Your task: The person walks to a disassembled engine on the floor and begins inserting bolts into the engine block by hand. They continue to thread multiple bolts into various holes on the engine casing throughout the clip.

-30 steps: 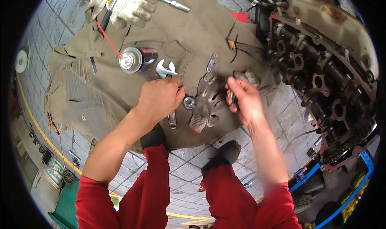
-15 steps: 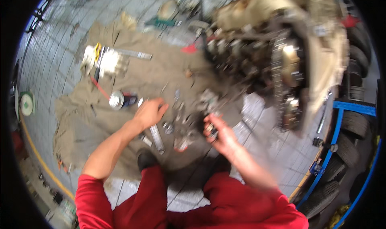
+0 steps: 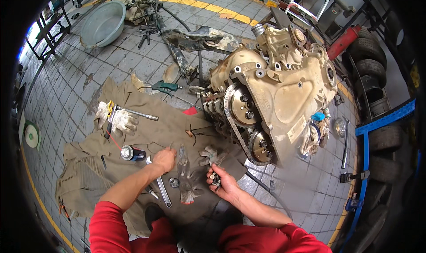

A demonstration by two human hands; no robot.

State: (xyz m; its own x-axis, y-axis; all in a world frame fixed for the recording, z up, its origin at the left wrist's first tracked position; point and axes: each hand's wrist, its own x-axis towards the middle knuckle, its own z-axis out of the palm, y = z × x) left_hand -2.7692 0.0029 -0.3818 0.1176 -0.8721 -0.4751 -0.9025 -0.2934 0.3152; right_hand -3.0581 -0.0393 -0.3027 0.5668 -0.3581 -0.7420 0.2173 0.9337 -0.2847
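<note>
My left hand (image 3: 164,160) is closed, fingertips down by the brown cloth (image 3: 133,175); whatever it may pinch is hidden. Right beside it lies a combination wrench (image 3: 162,188), its upper end close to my wrist. My right hand (image 3: 225,185) is turned partly up and curled around several small metal bolts (image 3: 215,179). Just beyond it is a crumpled grey work glove (image 3: 212,155). Between my hands a second dirty glove (image 3: 187,177) stretches out flat, with a metal socket (image 3: 174,182) to its left.
An engine (image 3: 270,93) with exposed timing chain and sprockets stands ahead right. A spray can (image 3: 132,153), light gloves (image 3: 124,122), a ratchet (image 3: 140,114) and a green air gun (image 3: 165,88) lie left and ahead. A grey basin (image 3: 104,24) sits far left; a blue rack (image 3: 364,151) with tyres is right.
My view has tilted up and steadied, so more of the engine and far floor shows. The right hand still holds the bolts; the left remains closed near the wrench.
</note>
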